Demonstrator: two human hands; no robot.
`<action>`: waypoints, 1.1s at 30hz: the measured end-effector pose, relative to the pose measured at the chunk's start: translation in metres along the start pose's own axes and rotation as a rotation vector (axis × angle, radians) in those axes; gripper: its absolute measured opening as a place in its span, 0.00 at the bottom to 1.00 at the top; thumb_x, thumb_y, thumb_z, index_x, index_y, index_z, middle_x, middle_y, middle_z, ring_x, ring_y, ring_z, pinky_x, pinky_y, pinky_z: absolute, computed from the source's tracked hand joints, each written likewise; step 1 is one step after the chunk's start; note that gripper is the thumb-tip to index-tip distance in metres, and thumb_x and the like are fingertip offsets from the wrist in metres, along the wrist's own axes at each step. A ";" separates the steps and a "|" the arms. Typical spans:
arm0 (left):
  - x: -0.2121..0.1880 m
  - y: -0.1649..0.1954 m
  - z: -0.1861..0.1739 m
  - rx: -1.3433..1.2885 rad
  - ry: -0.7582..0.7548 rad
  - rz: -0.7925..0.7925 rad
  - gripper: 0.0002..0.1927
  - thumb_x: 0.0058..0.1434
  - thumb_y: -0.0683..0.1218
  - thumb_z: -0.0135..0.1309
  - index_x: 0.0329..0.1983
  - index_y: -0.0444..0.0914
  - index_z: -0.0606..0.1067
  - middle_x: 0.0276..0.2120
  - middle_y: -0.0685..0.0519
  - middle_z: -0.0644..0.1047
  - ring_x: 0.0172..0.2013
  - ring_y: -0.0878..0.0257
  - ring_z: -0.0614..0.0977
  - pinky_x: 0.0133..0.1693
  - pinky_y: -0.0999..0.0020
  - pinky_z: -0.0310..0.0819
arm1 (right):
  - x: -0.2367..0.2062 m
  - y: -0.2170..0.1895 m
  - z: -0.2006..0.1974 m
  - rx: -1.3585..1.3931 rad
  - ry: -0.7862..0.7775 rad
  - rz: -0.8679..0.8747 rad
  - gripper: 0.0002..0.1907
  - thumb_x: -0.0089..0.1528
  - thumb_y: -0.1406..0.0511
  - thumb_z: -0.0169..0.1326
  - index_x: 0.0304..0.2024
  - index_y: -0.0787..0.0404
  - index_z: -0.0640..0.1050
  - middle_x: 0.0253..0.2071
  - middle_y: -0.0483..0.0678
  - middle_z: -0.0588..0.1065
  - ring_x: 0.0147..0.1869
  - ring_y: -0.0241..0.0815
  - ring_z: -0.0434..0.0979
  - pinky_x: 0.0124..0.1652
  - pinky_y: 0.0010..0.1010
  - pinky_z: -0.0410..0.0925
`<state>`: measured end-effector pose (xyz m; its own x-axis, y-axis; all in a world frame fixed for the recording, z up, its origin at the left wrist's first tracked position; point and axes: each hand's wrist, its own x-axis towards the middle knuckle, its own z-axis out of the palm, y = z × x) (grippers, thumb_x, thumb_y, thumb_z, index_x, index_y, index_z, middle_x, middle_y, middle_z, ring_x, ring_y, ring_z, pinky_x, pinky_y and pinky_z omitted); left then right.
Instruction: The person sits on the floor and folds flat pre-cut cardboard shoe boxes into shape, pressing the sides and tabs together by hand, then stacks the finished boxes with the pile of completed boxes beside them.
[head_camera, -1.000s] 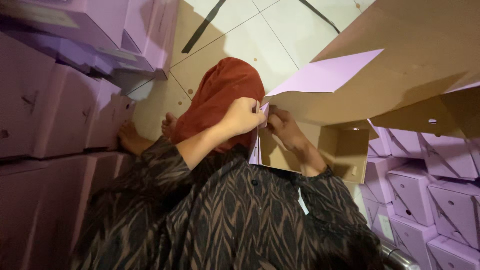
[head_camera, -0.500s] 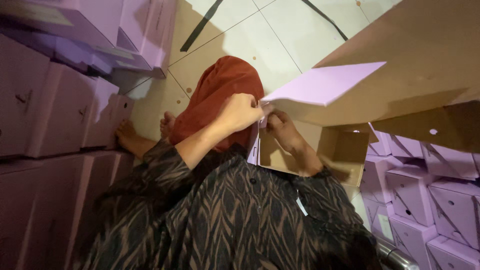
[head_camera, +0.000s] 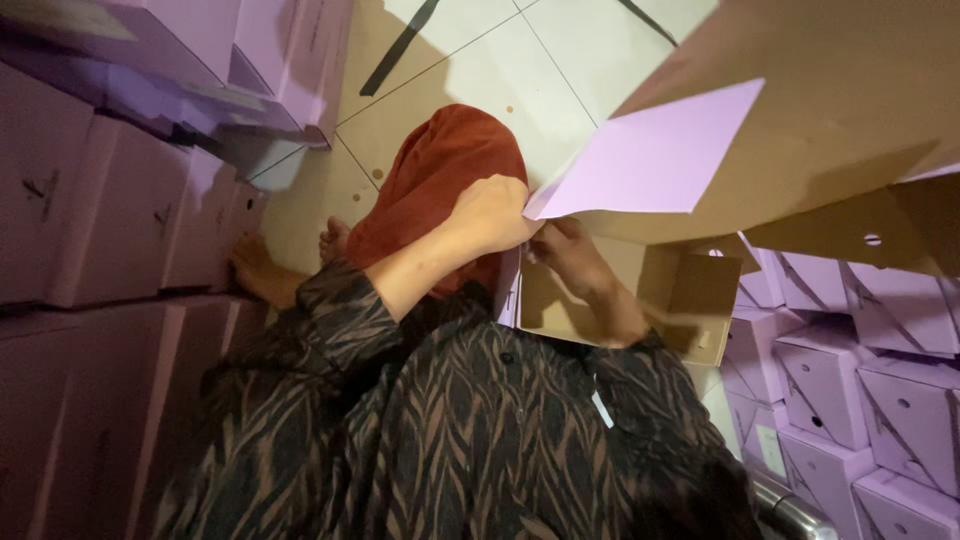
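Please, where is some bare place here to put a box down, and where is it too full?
The bare tiled floor at the top, between the stacked purple boxes on one side and the brown cardboard sheet on the other, is free. Around the left hand and right hand, which meet at the half-folded purple box, it is crowded. More purple boxes fill the opposite side.

Both arms extend forward from patterned dark sleeves, forearms bare. The left hand (head_camera: 495, 212) is raised slightly higher, with its back toward the camera and fingers curled inward in a pinch. The right hand (head_camera: 568, 252) sits just beside it, nearly touching, fingers likewise bent inward. Both wrists converge toward the scene's centre. Fingertips are hidden.
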<state>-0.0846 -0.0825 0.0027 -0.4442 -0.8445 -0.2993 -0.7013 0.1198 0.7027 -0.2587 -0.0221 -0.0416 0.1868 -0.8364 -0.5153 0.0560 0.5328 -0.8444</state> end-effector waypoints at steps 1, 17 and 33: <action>0.002 -0.001 -0.001 -0.008 -0.018 -0.021 0.29 0.64 0.61 0.49 0.29 0.31 0.81 0.29 0.36 0.81 0.36 0.41 0.83 0.42 0.49 0.77 | 0.000 -0.004 -0.004 0.035 -0.042 -0.004 0.09 0.70 0.64 0.52 0.47 0.63 0.77 0.35 0.46 0.75 0.36 0.37 0.72 0.38 0.28 0.68; -0.009 -0.018 -0.017 -0.320 -0.171 0.073 0.21 0.53 0.57 0.62 0.31 0.33 0.83 0.29 0.44 0.84 0.34 0.55 0.86 0.40 0.63 0.77 | 0.006 -0.006 -0.011 -0.034 -0.016 0.042 0.14 0.66 0.67 0.53 0.50 0.70 0.76 0.36 0.50 0.75 0.35 0.38 0.74 0.37 0.28 0.71; -0.017 -0.017 0.008 -0.176 0.057 -0.007 0.22 0.53 0.56 0.57 0.29 0.30 0.78 0.31 0.34 0.80 0.37 0.38 0.83 0.42 0.50 0.78 | 0.004 0.008 0.010 -0.270 0.087 -0.185 0.18 0.72 0.56 0.45 0.48 0.65 0.75 0.35 0.52 0.73 0.36 0.40 0.72 0.37 0.30 0.68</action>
<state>-0.0696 -0.0656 -0.0089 -0.4042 -0.8735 -0.2711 -0.5933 0.0248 0.8046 -0.2472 -0.0195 -0.0491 0.1124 -0.9297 -0.3507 -0.1834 0.3274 -0.9269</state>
